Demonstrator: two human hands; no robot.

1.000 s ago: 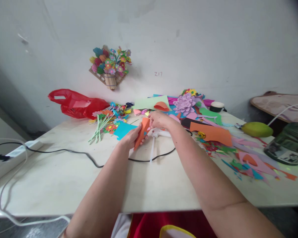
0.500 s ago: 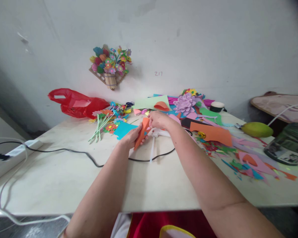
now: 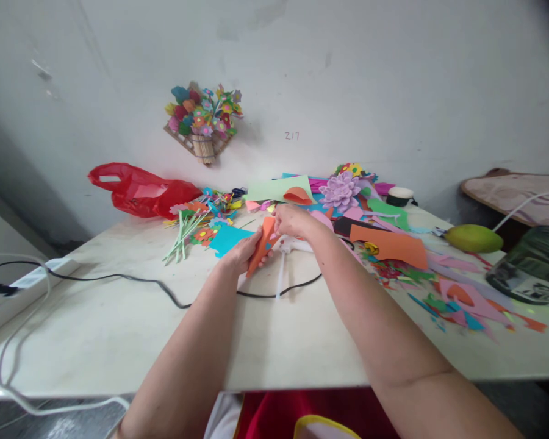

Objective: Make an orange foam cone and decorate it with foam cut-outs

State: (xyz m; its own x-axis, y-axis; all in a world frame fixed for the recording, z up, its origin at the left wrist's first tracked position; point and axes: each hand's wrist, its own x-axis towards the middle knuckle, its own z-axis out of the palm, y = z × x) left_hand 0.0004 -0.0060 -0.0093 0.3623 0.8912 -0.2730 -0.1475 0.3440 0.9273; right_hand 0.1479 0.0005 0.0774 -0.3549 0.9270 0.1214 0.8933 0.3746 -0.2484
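Note:
My left hand (image 3: pixel 244 252) is closed around a narrow, folded or curled piece of orange craft foam (image 3: pixel 261 247), held upright and tilted above the table. A small blue spot shows on the foam's right side. My right hand (image 3: pixel 291 219) has its fingers pinched together at the upper right edge of the foam. What lies between those fingertips is hidden. Just below the right hand, a white glue gun (image 3: pixel 298 246) rests with a pale glue stick (image 3: pixel 281 274) pointing toward me. A blue foam sheet (image 3: pixel 229 240) lies left of the hands.
Green-stemmed foam flowers (image 3: pixel 181 238) and a red plastic bag (image 3: pixel 141 190) lie at left. A black cord (image 3: pixel 132 277) crosses the table from a power strip (image 3: pixel 32 286). Foam scraps (image 3: pixel 466 305), a large orange sheet (image 3: pixel 388 245), a yellow-green mango-like object (image 3: pixel 474 238) and a glass jar (image 3: pixel 531 265) occupy the right.

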